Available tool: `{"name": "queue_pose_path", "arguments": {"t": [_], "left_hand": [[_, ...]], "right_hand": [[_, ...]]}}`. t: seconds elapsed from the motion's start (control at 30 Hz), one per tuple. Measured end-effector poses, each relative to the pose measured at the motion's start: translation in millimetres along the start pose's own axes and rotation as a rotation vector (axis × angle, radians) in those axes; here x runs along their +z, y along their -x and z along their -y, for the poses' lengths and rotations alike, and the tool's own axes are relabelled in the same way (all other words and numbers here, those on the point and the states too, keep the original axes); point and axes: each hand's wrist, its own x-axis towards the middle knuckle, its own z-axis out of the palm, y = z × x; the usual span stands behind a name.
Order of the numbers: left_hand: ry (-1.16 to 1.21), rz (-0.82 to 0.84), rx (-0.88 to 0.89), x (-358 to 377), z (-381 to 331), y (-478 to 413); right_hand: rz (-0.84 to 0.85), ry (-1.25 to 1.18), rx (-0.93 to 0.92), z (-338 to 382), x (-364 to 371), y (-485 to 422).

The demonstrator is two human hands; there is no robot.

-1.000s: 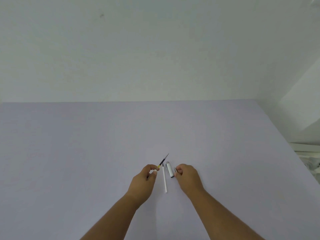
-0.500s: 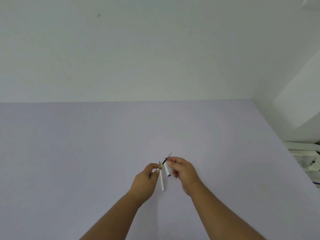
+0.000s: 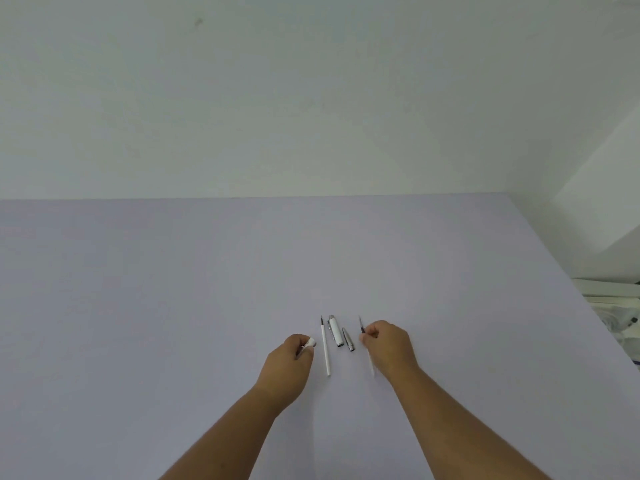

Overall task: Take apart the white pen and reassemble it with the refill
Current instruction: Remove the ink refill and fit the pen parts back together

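My left hand [image 3: 290,362] is closed around a white pen barrel [image 3: 311,342], of which only the end shows past my fingers. My right hand [image 3: 388,348] pinches a thin refill [image 3: 362,326]. Its dark tip points away from me and its white tail sticks out under the hand. Between my hands, three parts lie on the lilac table [image 3: 173,306]: a second white refill [image 3: 325,351] with a dark tip, the white pen cap [image 3: 335,331] with its metal clip, and a small grey metal nose cone [image 3: 348,339].
The table's right edge runs diagonally past white clutter on the floor [image 3: 620,313]. A plain white wall [image 3: 311,98] rises behind the table's far edge.
My hands have moved apart. My right hand has drawn the dark-tipped refill out of the piece in my left hand and carried it right. The cap and nose cone now lie uncovered.
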Motion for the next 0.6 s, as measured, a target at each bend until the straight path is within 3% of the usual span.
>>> {"name": "queue_pose_path", "arguments": {"t": [0.47, 0.6], "left_hand": [[0.01, -0.018, 0.012, -4.2, -0.2, 3.0], [0.023, -0.046, -0.003, -7.0, 0.7, 3.7]], "right_hand": [[-0.045, 0.023, -0.078, -1.6, 6.1, 1.6], [-0.037, 0.033, -0.183, 13.3, 9.3, 11.0]]}}
